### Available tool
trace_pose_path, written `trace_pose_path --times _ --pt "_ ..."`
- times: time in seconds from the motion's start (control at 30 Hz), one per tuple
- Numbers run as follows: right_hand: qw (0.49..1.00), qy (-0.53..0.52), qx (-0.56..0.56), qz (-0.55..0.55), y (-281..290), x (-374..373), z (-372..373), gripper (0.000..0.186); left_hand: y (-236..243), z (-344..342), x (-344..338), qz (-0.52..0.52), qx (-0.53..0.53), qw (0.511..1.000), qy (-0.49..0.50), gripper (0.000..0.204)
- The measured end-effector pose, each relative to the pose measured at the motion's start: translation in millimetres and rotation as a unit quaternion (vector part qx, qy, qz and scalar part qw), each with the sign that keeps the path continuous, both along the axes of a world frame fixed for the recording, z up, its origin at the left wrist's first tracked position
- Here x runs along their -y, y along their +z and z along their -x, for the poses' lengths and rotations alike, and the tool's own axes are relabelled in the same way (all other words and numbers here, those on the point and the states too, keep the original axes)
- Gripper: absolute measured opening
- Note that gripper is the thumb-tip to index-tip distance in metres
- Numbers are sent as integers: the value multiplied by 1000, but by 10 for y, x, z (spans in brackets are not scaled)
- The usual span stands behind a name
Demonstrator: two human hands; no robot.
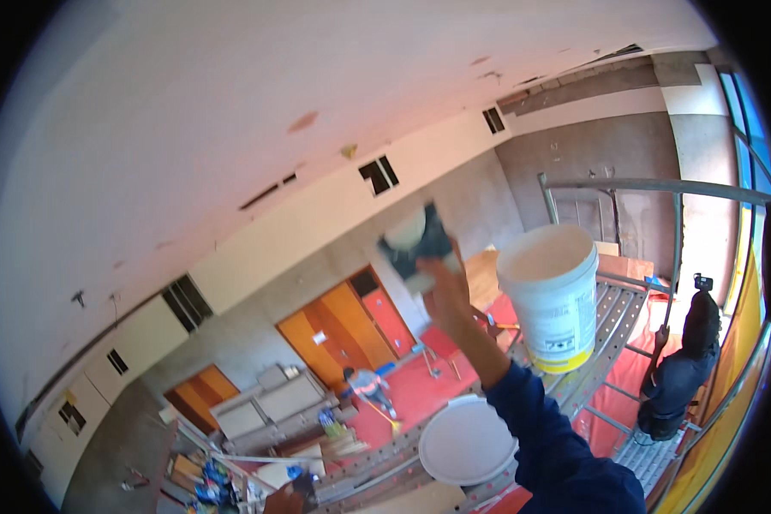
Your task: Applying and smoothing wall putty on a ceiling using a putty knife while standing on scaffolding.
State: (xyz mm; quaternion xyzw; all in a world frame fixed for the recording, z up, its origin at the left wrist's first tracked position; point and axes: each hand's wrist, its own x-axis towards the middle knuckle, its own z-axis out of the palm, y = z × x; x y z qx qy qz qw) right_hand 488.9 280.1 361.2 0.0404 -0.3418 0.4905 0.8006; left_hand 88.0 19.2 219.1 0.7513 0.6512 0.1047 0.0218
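Note:
Raised in front of me, my right hand [441,278] is closed round a wide putty knife [415,244], blurred by motion. Its blade looks dark, with a pale patch that may be filler. To the right of that hand a tall white plastic bucket [548,295] with a yellow base stands on the scaffold planks [612,330]. A round white lid or pail top [467,441] lies below my forearm. Only part of my left hand [284,499] shows at the lower edge, its fingers curled beside a dark object that I cannot make out.
The patched white ceiling [197,111] is close overhead. A metal guard rail [660,186] rises beyond the bucket. At the right a person in dark clothes [685,368] stands on scaffolding. Far below, another person [370,387] is on the red floor [428,394], near stacked boards.

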Motion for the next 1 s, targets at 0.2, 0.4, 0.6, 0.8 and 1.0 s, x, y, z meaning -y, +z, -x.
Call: trace_pose_path --times 0.2,0.4,0.6,0.8,1.0 --pt "901 -361 -6 -242 1864 -454 -888 44 -897 1062 342 -115 -121 980 105 16" --pt "852 -470 -64 -221 2860 -812 -1331 36 -543 579 609 88 -194 933 290 16" --pt "831 -518 -67 -190 3121 -847 -1405 48 -1212 1140 1170 -10 -256 899 354 22" --pt "822 -551 -77 -121 3311 -623 -1254 50 -1188 974 1312 13 32 935 352 24" --pt "850 -498 -135 -104 3427 -386 -569 50 -1819 1189 1784 12 267 887 376 27"
